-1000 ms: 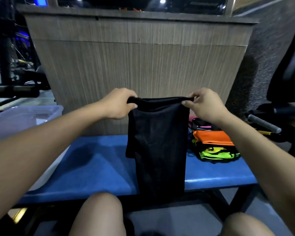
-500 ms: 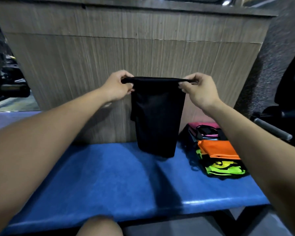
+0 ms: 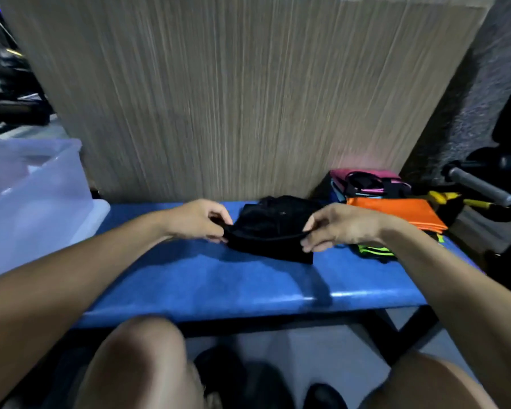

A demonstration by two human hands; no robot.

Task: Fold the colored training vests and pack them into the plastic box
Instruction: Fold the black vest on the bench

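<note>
Two hands have lowered the black vest [image 3: 273,231], held up half a second ago, onto the blue bench [image 3: 219,284]. Left hand [image 3: 196,219] and right hand [image 3: 341,227] pinch its near corners, seemingly thumb against forefinger; plastic box [image 3: 36,202] stands left.

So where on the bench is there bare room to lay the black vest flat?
Bare blue bench runs from the plastic box to the black vest, and along the front edge below it. The right end is crowded: orange vest, pink vest and green vest stacked there.
</note>
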